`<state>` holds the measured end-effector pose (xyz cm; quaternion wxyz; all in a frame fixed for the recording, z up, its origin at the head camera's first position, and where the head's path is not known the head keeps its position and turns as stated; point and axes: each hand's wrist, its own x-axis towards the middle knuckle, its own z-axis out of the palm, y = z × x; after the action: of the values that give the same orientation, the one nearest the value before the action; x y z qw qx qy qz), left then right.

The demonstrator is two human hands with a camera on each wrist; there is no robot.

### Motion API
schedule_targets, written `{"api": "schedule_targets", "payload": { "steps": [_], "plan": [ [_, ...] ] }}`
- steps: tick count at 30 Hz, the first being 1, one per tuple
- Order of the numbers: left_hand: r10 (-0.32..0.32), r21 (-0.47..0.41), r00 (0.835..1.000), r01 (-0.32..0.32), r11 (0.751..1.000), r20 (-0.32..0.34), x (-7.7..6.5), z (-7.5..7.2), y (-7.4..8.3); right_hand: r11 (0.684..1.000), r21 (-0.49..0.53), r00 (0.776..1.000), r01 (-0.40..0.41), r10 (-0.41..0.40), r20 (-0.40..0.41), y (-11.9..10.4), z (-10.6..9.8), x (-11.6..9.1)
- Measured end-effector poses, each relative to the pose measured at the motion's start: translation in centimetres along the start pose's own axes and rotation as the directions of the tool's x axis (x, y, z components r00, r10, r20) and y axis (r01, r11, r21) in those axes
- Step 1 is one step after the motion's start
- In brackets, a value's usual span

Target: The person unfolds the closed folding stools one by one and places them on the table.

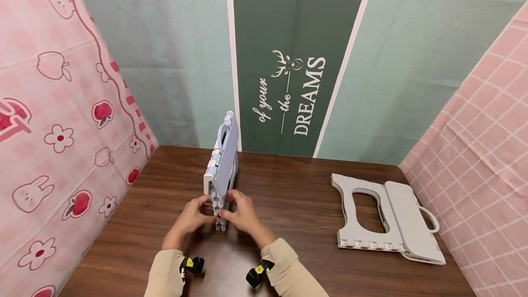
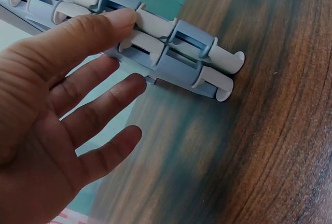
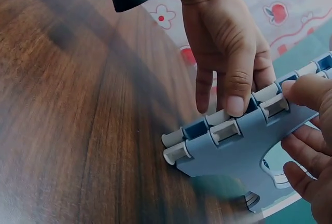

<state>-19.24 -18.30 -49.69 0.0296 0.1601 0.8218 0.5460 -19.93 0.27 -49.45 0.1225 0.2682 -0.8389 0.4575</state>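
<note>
A folded blue-and-white step stool (image 1: 226, 162) stands on its edge, its carry handle on the upper side. My left hand (image 1: 191, 217) holds its near end from the left, thumb on the hinge knuckles. From the other side my right hand (image 1: 243, 214) grips the same end, thumb on the hinge row and fingers behind the leg panel. The left wrist view shows the left hand's (image 2: 41, 125) lower fingers spread beside the double row of hinges (image 2: 181, 53). In the right wrist view, both thumbs press the hinged edge, and the leg panel (image 3: 223, 154) has a curved cutout.
A second folding stool (image 1: 416, 223), white, lies folded flat on the brown wooden table (image 1: 288, 196) at the right. Pink patterned cloth (image 1: 62, 104) hangs at the left, pink checked cloth (image 1: 486, 150) at the right, and a green curtain (image 1: 284, 26) with lettering at the back.
</note>
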Motion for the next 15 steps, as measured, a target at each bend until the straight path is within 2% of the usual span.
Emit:
{"api": "schedule_targets", "payload": {
  "steps": [4,6,12,15],
  "plan": [
    [0.003,-0.015,1.000,-0.003,1.000,0.010,-0.3,-0.1,1.7,1.000,0.006,1.000,0.000,0.000,0.000,0.0,-0.1,0.0],
    [0.000,-0.023,1.000,0.001,1.000,0.016,-0.3,-0.1,2.0,1.000,0.007,1.000,-0.001,0.001,-0.004,0.0,-0.1,0.0],
    [0.017,0.034,1.000,-0.018,0.999,0.024,0.2,-0.2,0.0,0.997,-0.075,1.000,0.028,-0.027,0.011,-0.1,0.1,0.1],
    [0.008,0.024,1.000,-0.009,1.000,0.026,0.3,-0.1,-0.6,0.994,-0.105,0.999,0.039,-0.037,0.022,-0.1,0.1,0.1]
  ]
}}
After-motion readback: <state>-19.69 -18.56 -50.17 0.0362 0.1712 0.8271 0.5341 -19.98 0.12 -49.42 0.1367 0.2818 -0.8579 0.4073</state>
